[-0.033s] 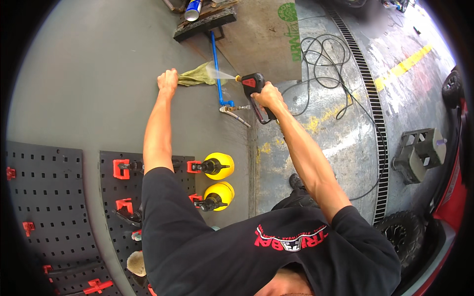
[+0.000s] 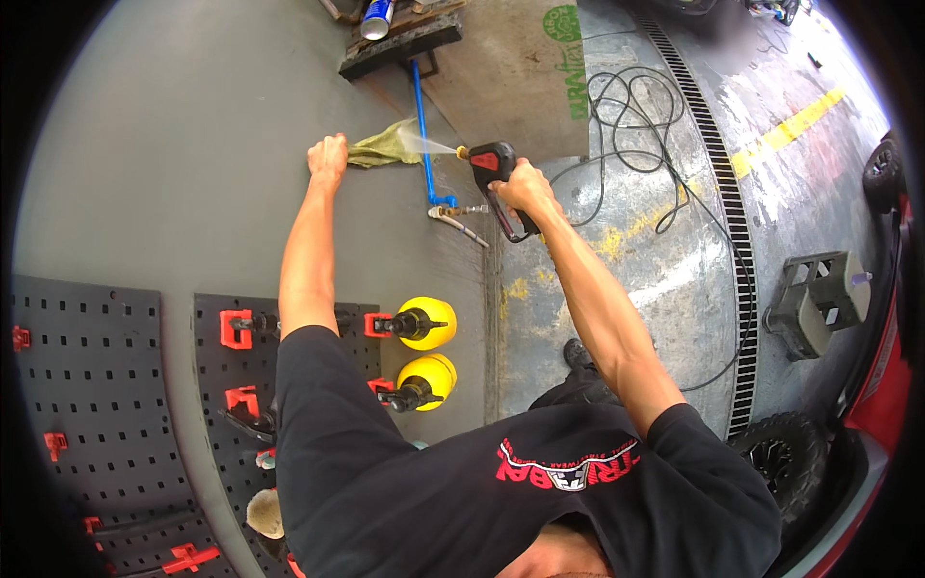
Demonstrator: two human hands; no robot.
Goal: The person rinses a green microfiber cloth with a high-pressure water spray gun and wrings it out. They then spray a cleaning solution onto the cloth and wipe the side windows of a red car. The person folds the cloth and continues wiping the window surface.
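Observation:
In my left hand (image 2: 329, 159), closed in a fist, is one end of a yellow-green cloth (image 2: 381, 148) that stretches out to the right. My right hand (image 2: 525, 188) grips a black and red pressure washer spray gun (image 2: 493, 164) by its handle. From the gun's brass nozzle (image 2: 462, 152) a white fan of spray (image 2: 431, 144) runs left onto the cloth's free end. Behind the spray, a blue pipe (image 2: 420, 116) comes down the wall to a metal tap fitting (image 2: 453, 209).
Yellow spray bottles (image 2: 427, 323) hang on a black pegboard (image 2: 217, 385) at left. A dark hose (image 2: 636, 144) lies coiled on the wet floor beside a drain grate (image 2: 737, 231). A grey plastic step stool (image 2: 819, 303) and a red vehicle (image 2: 882, 395) are at right.

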